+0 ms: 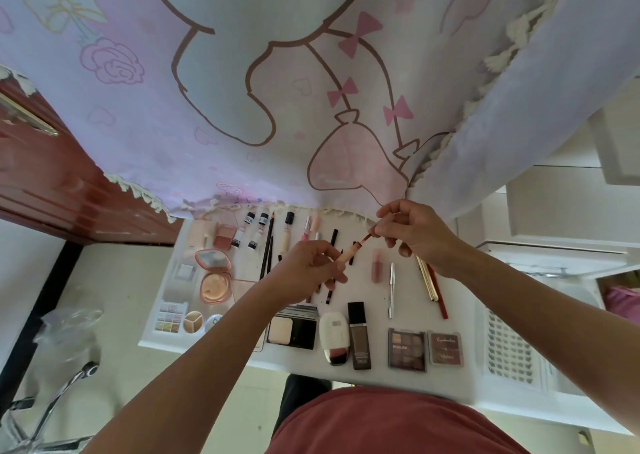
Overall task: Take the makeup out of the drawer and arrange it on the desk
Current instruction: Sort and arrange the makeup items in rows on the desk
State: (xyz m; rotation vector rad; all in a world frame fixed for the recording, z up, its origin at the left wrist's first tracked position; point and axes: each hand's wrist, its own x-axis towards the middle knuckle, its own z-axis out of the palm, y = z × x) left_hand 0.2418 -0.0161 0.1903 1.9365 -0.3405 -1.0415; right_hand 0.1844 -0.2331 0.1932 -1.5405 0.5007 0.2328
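Two hands meet above the white desk [410, 292] | our left hand [308, 270] pinches a peach lip tube [347, 252] | our right hand [415, 235] pinches its reddish tip (fingers curled) | makeup rows [360, 336] lie beneath.

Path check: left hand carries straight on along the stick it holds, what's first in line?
The right hand, whose fingers seem to pinch the far tip of the stick; depth unclear.
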